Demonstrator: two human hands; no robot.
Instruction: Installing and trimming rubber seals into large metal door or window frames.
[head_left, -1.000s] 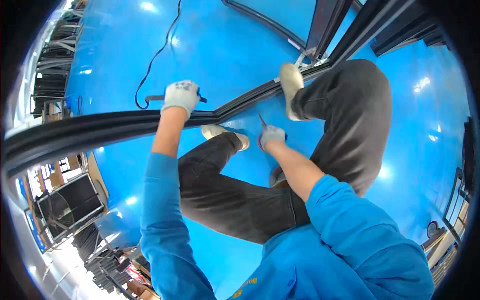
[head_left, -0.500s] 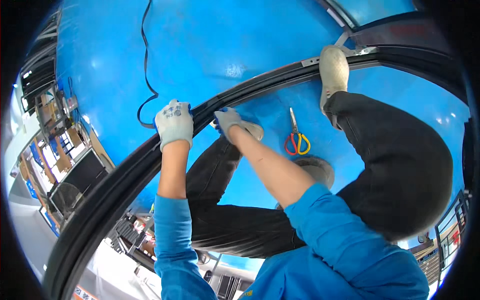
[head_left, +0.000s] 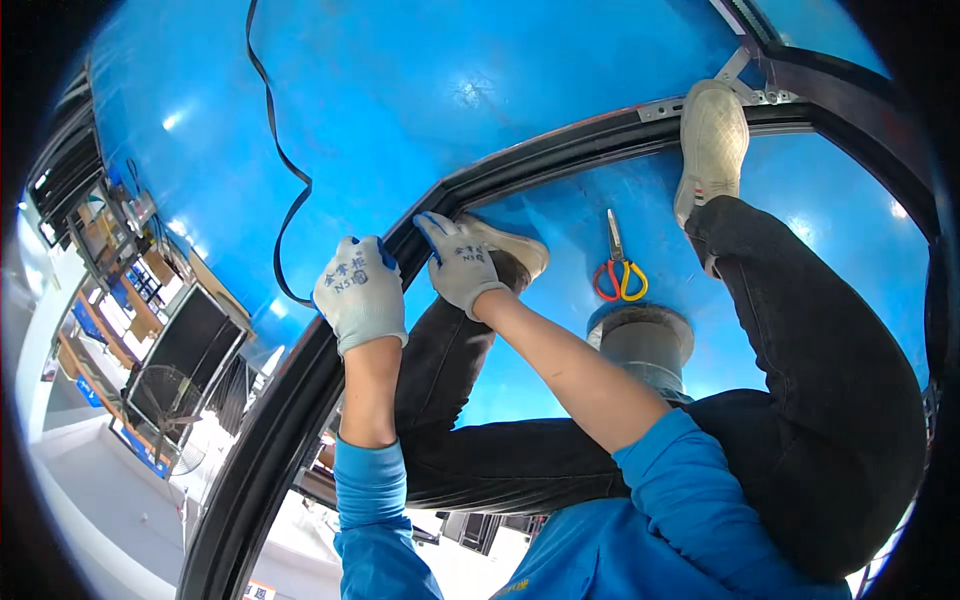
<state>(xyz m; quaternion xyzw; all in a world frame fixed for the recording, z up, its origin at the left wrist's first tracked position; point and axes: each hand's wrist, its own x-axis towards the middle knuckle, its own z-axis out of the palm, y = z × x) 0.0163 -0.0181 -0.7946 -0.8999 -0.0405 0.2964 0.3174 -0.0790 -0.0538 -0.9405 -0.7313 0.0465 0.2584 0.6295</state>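
Note:
A long black frame [head_left: 285, 430] with a grooved profile crosses in front of me, bending near my right hand. My left hand [head_left: 362, 295], in a white work glove with blue-coated fingers, is closed over the frame. It holds a thin black rubber strip [head_left: 272, 110], whose loose length trails away across the floor. Most of the fingertips are hidden behind the glove. My right hand [head_left: 462, 262], gloved alike, rests just to the right, fingers pressed together over the frame's inner edge at the bend.
Scissors [head_left: 620, 268] with red and yellow handles lie on the blue floor [head_left: 400, 90] inside the frame. Beside them stands a grey cylindrical seat or drum [head_left: 640, 340]. My right shoe [head_left: 714, 140] touches the frame near a metal bracket [head_left: 665, 108]. A fan [head_left: 165, 415] stands far left.
My left hand has slid slightly nearer along the frame, drawing the strip's end with it. My right hand has turned, showing more of its back, fingers reaching over the bend. The view has shifted.

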